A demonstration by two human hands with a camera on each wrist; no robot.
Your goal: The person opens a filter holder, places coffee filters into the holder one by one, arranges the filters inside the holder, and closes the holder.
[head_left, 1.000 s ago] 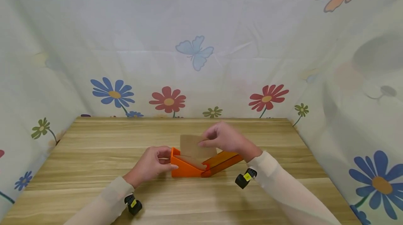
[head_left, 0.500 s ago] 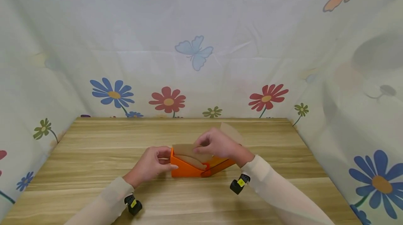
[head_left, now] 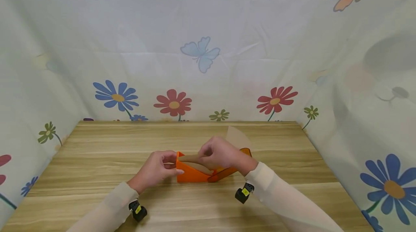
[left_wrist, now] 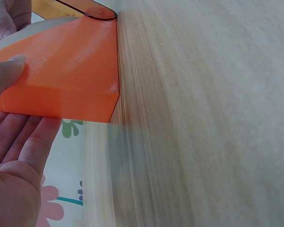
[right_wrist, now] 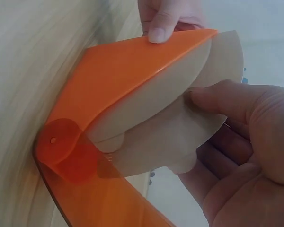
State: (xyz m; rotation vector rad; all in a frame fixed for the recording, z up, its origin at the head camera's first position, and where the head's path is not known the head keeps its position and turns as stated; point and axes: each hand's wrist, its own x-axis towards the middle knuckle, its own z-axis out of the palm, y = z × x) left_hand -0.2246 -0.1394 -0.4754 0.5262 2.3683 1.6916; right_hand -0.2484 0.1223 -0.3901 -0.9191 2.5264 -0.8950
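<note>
An orange box (head_left: 191, 176) sits on the table with its amber see-through lid (head_left: 247, 151) swung open to the right. My left hand (head_left: 157, 169) grips the box's left end, thumb on the near wall and fingers behind. Brown paper, which looks like a fan-shaped coffee filter (right_wrist: 170, 142), is pinched between the thumb and fingers of my right hand (head_left: 221, 152). It reaches partly into the box, beside another brown filter (right_wrist: 151, 101) lying against the near wall. One more brown sheet (head_left: 238, 136) stands up behind my right hand at the lid; its lower part is hidden.
The wood-grain table (head_left: 130, 138) extends around the box on all sides. A white cloth (head_left: 208, 91) printed with flowers and butterflies hangs behind and at both sides. Each wrist wears a small black camera (head_left: 138, 212).
My right hand has moved down and a little left, lowering the coffee filter deeper into the box. The sheet behind that hand has come into view. My left hand stays put.
</note>
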